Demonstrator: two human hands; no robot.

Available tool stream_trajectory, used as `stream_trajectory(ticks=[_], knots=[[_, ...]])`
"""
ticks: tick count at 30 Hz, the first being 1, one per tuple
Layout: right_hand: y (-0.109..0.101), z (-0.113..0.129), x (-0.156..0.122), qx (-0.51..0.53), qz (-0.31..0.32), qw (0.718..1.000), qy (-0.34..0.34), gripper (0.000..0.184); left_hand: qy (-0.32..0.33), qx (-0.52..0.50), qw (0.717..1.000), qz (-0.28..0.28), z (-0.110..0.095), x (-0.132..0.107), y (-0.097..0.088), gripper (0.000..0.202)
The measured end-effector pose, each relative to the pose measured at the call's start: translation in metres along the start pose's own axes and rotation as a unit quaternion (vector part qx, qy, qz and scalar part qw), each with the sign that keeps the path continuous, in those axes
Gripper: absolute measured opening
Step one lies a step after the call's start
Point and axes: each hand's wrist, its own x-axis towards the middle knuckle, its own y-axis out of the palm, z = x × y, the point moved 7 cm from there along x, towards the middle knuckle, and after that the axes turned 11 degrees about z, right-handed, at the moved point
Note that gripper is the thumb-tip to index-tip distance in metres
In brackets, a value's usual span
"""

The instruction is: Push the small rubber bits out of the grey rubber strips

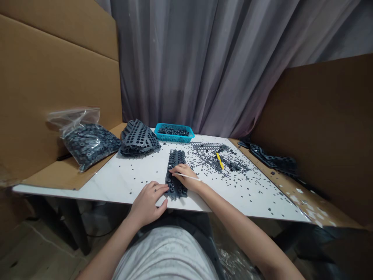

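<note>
A dark grey molded sheet with rows of ring-shaped parts lies lengthwise on the white table in front of me. My left hand lies at its near left edge, fingertips touching it and thumb apart from the fingers. Across the sheet's middle rests my right hand, fingers pinched around a thin white stick. The stick's front end is hidden by the fingers, so I cannot tell exactly where it meets the sheet.
Left stand a clear bag of small grey parts and a stack of perforated sheets. Behind sits a blue basket of parts. Small dark scraps, a yellow-handled tool and another perforated sheet lie to the right. Cardboard walls flank the table.
</note>
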Motion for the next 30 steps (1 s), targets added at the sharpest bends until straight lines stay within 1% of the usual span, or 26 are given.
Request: stream_trajectory(ticks=[1, 3, 5, 6, 9, 11, 19, 23, 27, 28, 30], knots=[[-0.001, -0.002, 0.002, 0.004, -0.010, 1.000, 0.002, 0.012, 0.000, 0.000, 1.000, 0.000, 0.000, 0.000, 0.000, 0.033], [-0.006, -0.006, 0.002, 0.041, -0.048, 0.998, 0.009, 0.011, -0.002, 0.000, 1.000, 0.002, 0.000, 0.000, 0.000, 0.033], [-0.009, -0.009, -0.001, 0.108, -0.081, 0.991, 0.009, 0.011, -0.002, 0.000, 1.000, 0.002, 0.000, 0.000, 0.000, 0.034], [-0.009, -0.010, -0.002, 0.145, -0.088, 0.986, 0.006, 0.011, -0.002, -0.001, 1.000, 0.001, 0.000, 0.000, 0.000, 0.034], [-0.004, -0.011, -0.006, 0.224, -0.071, 0.972, -0.005, 0.016, 0.000, -0.003, 1.000, -0.004, 0.000, -0.001, -0.001, 0.035], [-0.002, -0.011, -0.007, 0.236, -0.061, 0.970, -0.006, 0.019, 0.000, -0.005, 1.000, -0.008, 0.000, -0.001, -0.002, 0.035], [-0.001, -0.011, -0.005, 0.181, -0.061, 0.981, -0.019, 0.017, 0.004, 0.002, 1.000, -0.009, -0.001, 0.000, -0.002, 0.034], [-0.001, -0.007, -0.004, 0.110, -0.050, 0.992, -0.031, 0.012, 0.006, 0.000, 1.000, -0.014, -0.001, -0.001, -0.002, 0.035], [-0.001, -0.009, 0.002, 0.005, -0.022, 1.000, -0.011, 0.013, 0.003, 0.000, 1.000, -0.015, 0.000, -0.001, -0.001, 0.035], [-0.001, -0.011, 0.004, -0.010, -0.021, 1.000, -0.003, 0.012, 0.001, 0.001, 1.000, -0.013, 0.001, -0.001, -0.001, 0.035], [-0.004, -0.017, 0.006, -0.014, -0.040, 0.999, 0.020, 0.011, 0.000, 0.002, 1.000, -0.008, 0.001, -0.001, 0.000, 0.034]])
